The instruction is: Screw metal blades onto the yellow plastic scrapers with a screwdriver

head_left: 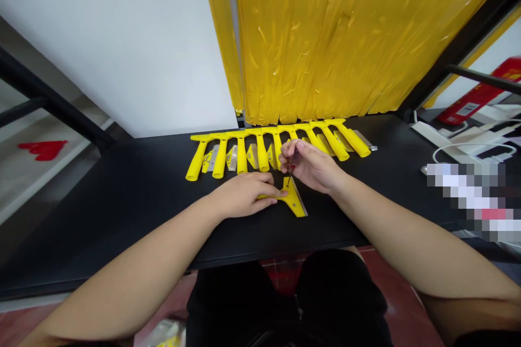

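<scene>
A yellow scraper (pixel 296 203) with a thin metal blade edge lies on the black table, its wide head pointing right. My left hand (pixel 248 194) is closed around its handle and presses it to the tabletop. Above the head, my right hand (pixel 311 165) grips a small screwdriver (pixel 290 176) upright, its tip at one of the scraper's screws. Most of the screwdriver's handle is hidden by my fingers. Behind my hands stands a row of several yellow scraper handles (pixel 220 157), with small yellow plates and blades (pixel 233 158) in clear wrapping between them.
The black table (pixel 134 200) runs across in front of me. A white panel (pixel 122 38) and yellow plastic sheeting (pixel 345 38) rise behind it. To the right are white power strips and cables (pixel 474 146), and a red package (pixel 480 92). Black metal bars (pixel 52 103) frame the left.
</scene>
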A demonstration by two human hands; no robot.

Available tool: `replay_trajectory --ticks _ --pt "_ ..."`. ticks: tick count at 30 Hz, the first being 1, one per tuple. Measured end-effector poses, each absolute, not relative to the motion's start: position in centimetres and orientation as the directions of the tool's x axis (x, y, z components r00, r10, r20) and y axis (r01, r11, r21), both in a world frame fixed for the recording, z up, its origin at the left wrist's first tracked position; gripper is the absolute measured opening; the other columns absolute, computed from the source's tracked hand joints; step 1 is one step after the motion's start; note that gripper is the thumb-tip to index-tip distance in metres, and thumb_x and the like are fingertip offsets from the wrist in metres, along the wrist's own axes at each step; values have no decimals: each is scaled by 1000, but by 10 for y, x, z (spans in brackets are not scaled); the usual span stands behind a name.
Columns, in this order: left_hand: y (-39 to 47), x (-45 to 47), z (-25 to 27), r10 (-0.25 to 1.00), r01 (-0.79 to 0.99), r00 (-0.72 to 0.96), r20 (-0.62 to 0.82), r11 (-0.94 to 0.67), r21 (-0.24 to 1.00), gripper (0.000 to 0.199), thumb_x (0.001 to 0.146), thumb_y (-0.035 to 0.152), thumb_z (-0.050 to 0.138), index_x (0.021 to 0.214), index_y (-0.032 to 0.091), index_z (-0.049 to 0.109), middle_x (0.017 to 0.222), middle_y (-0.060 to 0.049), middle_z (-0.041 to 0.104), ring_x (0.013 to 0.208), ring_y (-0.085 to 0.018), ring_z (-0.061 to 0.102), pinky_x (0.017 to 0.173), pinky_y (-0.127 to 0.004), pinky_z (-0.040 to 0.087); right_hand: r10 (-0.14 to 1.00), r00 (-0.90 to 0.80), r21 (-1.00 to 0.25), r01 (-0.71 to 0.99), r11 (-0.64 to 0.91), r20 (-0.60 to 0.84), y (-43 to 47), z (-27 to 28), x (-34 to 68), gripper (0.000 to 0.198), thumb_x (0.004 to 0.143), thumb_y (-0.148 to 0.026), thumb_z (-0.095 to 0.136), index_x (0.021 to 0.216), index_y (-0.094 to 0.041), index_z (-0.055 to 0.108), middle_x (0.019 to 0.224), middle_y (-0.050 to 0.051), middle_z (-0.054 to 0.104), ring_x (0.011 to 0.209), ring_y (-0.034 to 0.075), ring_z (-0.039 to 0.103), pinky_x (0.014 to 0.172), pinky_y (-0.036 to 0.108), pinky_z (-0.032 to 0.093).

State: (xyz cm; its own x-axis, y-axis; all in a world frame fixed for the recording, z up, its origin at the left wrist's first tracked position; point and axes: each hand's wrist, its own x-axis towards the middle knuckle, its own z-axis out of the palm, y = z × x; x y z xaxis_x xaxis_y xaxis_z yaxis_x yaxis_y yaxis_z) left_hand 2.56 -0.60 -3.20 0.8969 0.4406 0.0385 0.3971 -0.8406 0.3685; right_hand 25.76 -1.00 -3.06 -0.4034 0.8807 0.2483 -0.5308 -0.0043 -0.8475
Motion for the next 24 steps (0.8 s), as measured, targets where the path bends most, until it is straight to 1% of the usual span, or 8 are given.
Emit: replay_trajectory --ticks 3,5,9,12,15,17,21,24 --pt "-7 26 -31 452 405 891 45 -835 373 34 108 33 59 139 35 71 111 -4 69 98 -19 67 86 -30 55 832 -491 -845 -532 -51 259 -11 -32 258 37 100 -59 65 93 -23 63 67 -6 41 61 13 38 67 30 43" --pt "-7 25 -31 454 407 890 46 -835 371 34 107 33 60 139 35 72 111 -4 69 98 -19 68 86 -30 55 821 -504 -837 -544 -60 268 -13 -32 258 35 97 -58 72 102 -27 59 67 -8 40 61 13 35 67 29 41" --pt "-7 25 -31 448 403 893 44 -840 363 34 108 34 58 140 35 71 109 -4 69 96 -18 68 84 -30 55 851 -454 -841 -540 -27 265 -14 -30 258 34 91 -46 82 91 -25 56 84 -3 52 75 14 49 71 29 44" --pt "-6 25 -31 439 392 897 46 -841 372 34 108 33 58 139 33 72 112 -4 69 99 -19 68 87 -31 55 849 -459 -870 -494 1 261 -12 -30 260 36 95 -52 76 83 -20 63 86 0 56 77 14 53 73 31 47" --pt "-6 25 -31 439 390 897 50 -840 377 33 108 32 58 138 33 72 113 -4 70 102 -19 68 90 -31 56 819 -523 -871 -487 -61 235 -11 -31 262 40 102 -60 62 91 -21 67 63 -7 41 57 12 37 67 31 45" --pt "-6 25 -31 439 391 897 51 -841 373 33 108 32 59 138 34 72 112 -4 70 101 -19 68 89 -31 56 814 -531 -853 -514 -89 235 -12 -31 262 36 101 -61 62 101 -25 63 60 -10 33 54 11 28 64 29 42" --pt "-6 25 -32 433 385 899 61 -850 359 33 108 33 58 138 33 72 111 -4 70 98 -18 68 86 -29 55 839 -486 -843 -534 -62 245 -12 -29 263 31 94 -46 80 93 -26 56 76 -6 50 68 12 47 71 29 46" --pt "-6 25 -32 431 381 900 64 -850 364 33 108 33 58 137 33 72 111 -4 70 99 -19 68 86 -30 55 840 -480 -870 -492 -19 253 -10 -29 264 34 93 -49 80 85 -21 62 89 1 60 83 15 57 78 32 50"
